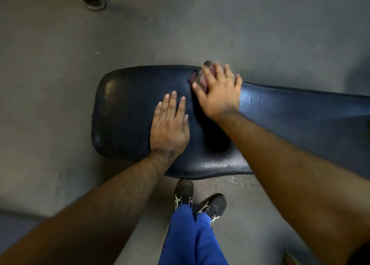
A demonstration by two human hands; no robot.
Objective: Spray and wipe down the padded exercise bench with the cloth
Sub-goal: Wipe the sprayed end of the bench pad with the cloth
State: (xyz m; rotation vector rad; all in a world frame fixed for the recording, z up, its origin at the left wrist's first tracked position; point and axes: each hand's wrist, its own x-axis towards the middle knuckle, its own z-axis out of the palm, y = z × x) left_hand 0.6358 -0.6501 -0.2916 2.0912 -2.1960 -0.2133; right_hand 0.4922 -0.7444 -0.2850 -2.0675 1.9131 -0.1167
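While the dark blue padded bench [140, 108] stretches from frame centre to the right edge, the right hand [218, 92], blurred, presses a mostly hidden cloth [202, 74] flat against its upper edge. Left hand [170, 124] lies open, palm down, holding nothing, above black shoes [184, 192] on grey floor [60, 84].

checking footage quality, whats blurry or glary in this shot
Head view: the right hand is motion-blurred over the cloth; the left hand is sharp; soft glare on the bench pad's left end; wide-angle bending at the edges.
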